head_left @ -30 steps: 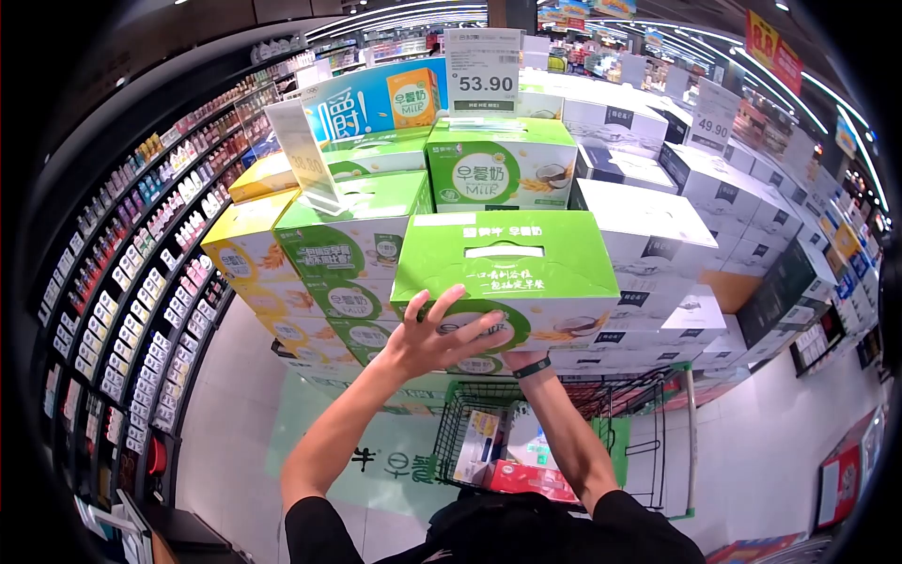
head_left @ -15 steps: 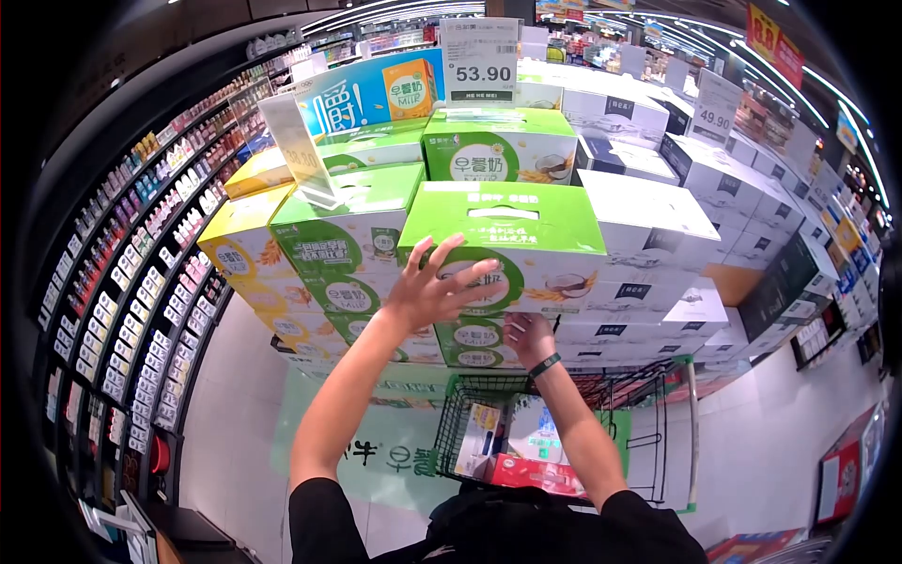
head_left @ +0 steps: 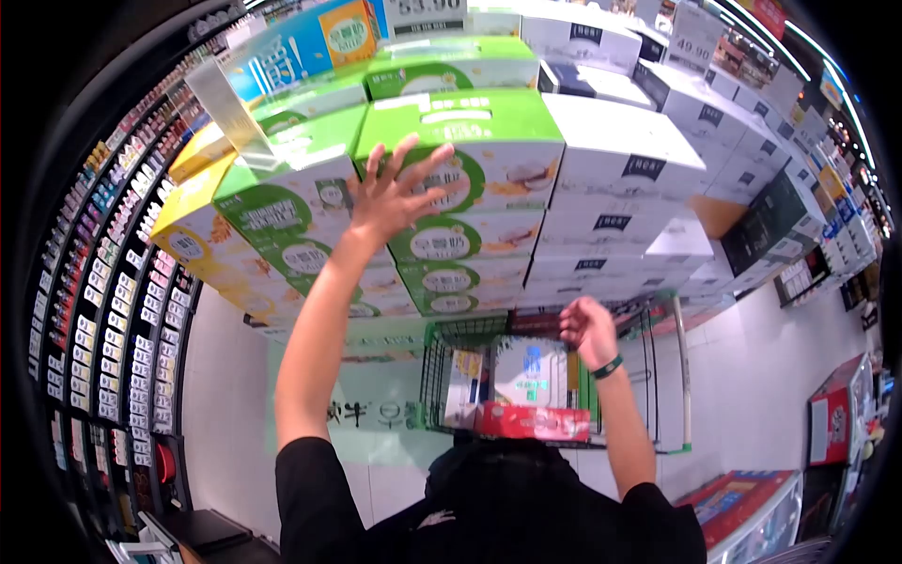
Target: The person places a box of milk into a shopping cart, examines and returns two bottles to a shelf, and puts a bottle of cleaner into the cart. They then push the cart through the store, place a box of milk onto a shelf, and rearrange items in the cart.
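Note:
My left hand (head_left: 399, 193) lies spread against the upper front of a green-and-white milk box (head_left: 512, 174), its fingertips at the top edge. The box sits on a stack of matching milk boxes (head_left: 442, 244). My right hand (head_left: 590, 331) hangs over the shopping cart (head_left: 427, 376) with loosely bent fingers and nothing visible in it, apart from the boxes. Inside the cart lie a white box (head_left: 531, 367), a red package (head_left: 531, 422) and a narrow printed box (head_left: 463, 385).
White boxes (head_left: 620, 169) are stacked to the right, yellow ones (head_left: 188, 211) to the left. A clear sign holder (head_left: 230, 113) and a price sign (head_left: 427, 14) stand on top. Bottle-filled shelves (head_left: 103, 282) line the left side.
The green-and-white box has gone back level onto its stack, with my left hand still on it. My right hand has left the stack, moving right over the cart. The view has tilted down.

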Demonstrator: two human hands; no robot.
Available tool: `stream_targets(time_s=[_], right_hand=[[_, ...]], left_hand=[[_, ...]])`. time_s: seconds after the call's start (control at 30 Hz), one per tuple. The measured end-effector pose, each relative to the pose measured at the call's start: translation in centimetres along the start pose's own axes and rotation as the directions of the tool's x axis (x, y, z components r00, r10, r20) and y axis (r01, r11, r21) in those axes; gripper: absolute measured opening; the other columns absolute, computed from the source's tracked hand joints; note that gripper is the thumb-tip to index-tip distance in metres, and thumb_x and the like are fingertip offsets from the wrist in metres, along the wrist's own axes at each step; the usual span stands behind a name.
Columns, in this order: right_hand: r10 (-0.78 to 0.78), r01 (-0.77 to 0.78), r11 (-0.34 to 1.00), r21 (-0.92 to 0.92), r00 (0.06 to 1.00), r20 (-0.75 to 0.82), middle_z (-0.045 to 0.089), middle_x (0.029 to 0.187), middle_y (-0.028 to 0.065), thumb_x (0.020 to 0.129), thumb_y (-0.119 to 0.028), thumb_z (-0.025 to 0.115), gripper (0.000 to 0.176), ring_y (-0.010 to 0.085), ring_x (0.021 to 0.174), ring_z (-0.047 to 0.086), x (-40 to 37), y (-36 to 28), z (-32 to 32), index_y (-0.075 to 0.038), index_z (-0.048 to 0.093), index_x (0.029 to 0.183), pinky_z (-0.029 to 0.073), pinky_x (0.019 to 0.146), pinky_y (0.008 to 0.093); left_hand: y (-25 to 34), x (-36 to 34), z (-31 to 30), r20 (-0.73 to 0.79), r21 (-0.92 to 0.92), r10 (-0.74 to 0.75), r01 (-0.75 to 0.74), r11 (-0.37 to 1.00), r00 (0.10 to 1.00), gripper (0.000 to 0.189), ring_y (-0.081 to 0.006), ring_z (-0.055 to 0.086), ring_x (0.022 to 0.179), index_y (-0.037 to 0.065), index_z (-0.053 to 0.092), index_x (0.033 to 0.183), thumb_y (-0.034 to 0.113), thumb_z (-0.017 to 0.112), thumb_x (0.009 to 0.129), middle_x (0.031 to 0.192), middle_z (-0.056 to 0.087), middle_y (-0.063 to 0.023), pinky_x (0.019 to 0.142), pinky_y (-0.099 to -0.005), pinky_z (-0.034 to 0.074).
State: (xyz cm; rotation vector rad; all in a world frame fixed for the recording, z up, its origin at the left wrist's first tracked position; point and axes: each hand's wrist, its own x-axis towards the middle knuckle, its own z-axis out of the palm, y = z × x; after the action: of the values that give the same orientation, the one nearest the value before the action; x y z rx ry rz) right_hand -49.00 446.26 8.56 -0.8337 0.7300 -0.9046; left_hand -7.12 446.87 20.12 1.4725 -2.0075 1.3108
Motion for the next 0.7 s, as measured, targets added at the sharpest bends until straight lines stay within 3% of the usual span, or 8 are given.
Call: stream_targets(time_s=[0.1,0.3,0.37,0.43,0.47,0.53,0.63,0.7], right_hand=[[-0.084,0.078,0.993,-0.091,0.994,-0.066,0.069,0.091,0.0060,0.102,-0.027,0.054,0.022,0.0132,0.076,0.066,-2.0,-5.2,-5.8,-0.008,0.063,0.099,0.055,0.064,0.0284],[-0.360,0.315,0.933,-0.174,0.822,-0.441,0.068,0.100,0.0037,0.100,-0.027,0.060,0.020,0.0173,0.091,0.064,-6.0,-13.1,-21.4,-0.010,0.066,0.106,0.051,0.081,0.0341],[-0.509,0.215,0.833,-0.509,0.657,-0.556,0.070,0.106,0.0081,0.100,-0.028,0.059,0.027,0.0225,0.101,0.066,-6.5,-12.7,-27.8,-0.006,0.066,0.112,0.051,0.088,0.0385],[-0.713,-0.152,0.358,-0.921,0.593,-0.374,0.071,0.110,0.0142,0.099,-0.030,0.059,0.036,0.0288,0.109,0.065,-6.9,-9.6,-38.1,-0.001,0.065,0.120,0.050,0.095,0.0414],[-0.702,-0.273,0.281,-0.920,0.595,-0.391,0.068,0.119,0.0183,0.098,-0.035,0.059,0.047,0.0341,0.114,0.063,-7.4,-6.4,-42.8,-0.004,0.059,0.134,0.049,0.097,0.0459],[-0.568,-0.754,0.005,-0.657,0.538,-0.622,0.063,0.127,0.0182,0.097,-0.039,0.060,0.053,0.0347,0.118,0.061,-10.6,-1.6,-41.1,-0.010,0.052,0.141,0.048,0.097,0.0494],[-0.545,-0.805,-0.102,-0.585,0.537,-0.644,0.061,0.128,0.0169,0.096,-0.040,0.060,0.056,0.0362,0.119,0.059,-14.3,4.2,-40.9,-0.018,0.047,0.146,0.048,0.094,0.0537],[-0.729,-0.744,-0.117,-0.657,0.514,-0.452,0.063,0.119,0.0151,0.096,-0.037,0.059,0.052,0.0357,0.114,0.060,-14.5,5.4,-41.6,-0.019,0.049,0.144,0.049,0.090,0.0529]], left_hand=[[-0.2,-0.1,0.1,-0.023,-0.102,0.003,-0.006,0.995,1.000,0.062,-0.0249,0.017,0.154,0.060,0.051,0.136,0.052,0.074,0.079,0.166,0.022,0.0167,0.125,-0.0513,-0.006],[3.2,-1.3,0.2,0.061,-0.114,-0.181,0.187,0.976,0.981,0.052,-0.0345,0.008,0.156,0.059,0.048,0.142,0.049,0.065,0.094,0.168,0.018,0.0106,0.118,-0.0699,0.011],[5.0,-2.0,1.1,0.056,-0.111,-0.195,0.201,0.973,0.979,0.056,-0.0361,0.004,0.156,0.054,0.045,0.146,0.049,0.065,0.094,0.169,0.015,0.0075,0.115,-0.0740,0.012],[7.6,-2.8,1.5,0.034,-0.133,-0.344,0.345,0.929,0.938,0.059,-0.0382,0.003,0.155,0.048,0.044,0.149,0.049,0.064,0.094,0.170,0.011,0.0029,0.114,-0.0751,0.011],[9.5,-3.2,0.5,0.086,-0.126,-0.370,0.379,0.917,0.925,0.061,-0.0409,0.007,0.154,0.039,0.044,0.152,0.046,0.064,0.095,0.169,0.013,-0.0063,0.113,-0.0764,0.010],[14.4,-5.0,-0.7,0.105,-0.254,-0.475,0.486,0.837,0.874,0.060,-0.0415,0.013,0.152,0.033,0.046,0.152,0.038,0.064,0.095,0.166,0.019,-0.0138,0.115,-0.0738,0.011],[22.2,-10.4,-1.3,0.239,-0.367,-0.470,0.528,0.766,0.849,0.056,-0.0404,0.022,0.149,0.021,0.052,0.145,0.026,0.066,0.091,0.161,0.028,-0.0169,0.118,-0.0643,0.017],[28.4,-14.6,-1.1,0.349,-0.430,-0.522,0.628,0.649,0.778,0.048,-0.0383,0.035,0.141,0.014,0.058,0.134,0.019,0.068,0.087,0.151,0.042,-0.0168,0.114,-0.0556,0.028]])
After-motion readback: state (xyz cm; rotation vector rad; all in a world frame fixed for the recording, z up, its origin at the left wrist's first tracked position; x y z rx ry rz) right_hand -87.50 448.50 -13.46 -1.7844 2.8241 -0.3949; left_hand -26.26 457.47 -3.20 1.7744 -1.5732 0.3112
